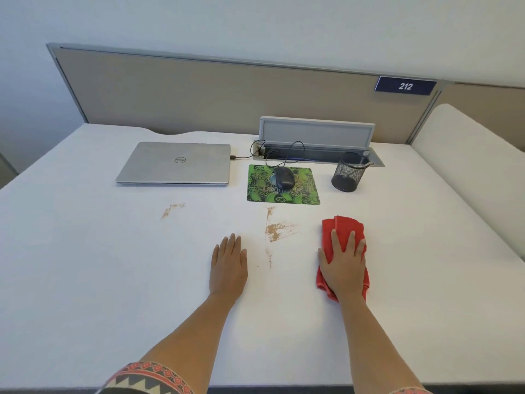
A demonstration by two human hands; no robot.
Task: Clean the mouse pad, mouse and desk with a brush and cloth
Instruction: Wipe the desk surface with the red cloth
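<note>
A folded red cloth (342, 226) lies on the white desk (85, 265), and my right hand (343, 265) presses flat on top of it with fingers spread. My left hand (228, 265) rests flat on the bare desk, holding nothing. Between the hands a brown dirt smear (277, 231) streaks the surface; a second smear (172, 210) lies further left. Beyond them a green patterned mouse pad (284, 191) carries a dark wired mouse (284, 177). No brush is visible.
A shut silver laptop (176, 163) sits at the back left, cabled to an open grey cable box (315, 137). A black mesh pen cup (348, 174) stands right of the pad. A beige partition (199, 95) closes off the back edge.
</note>
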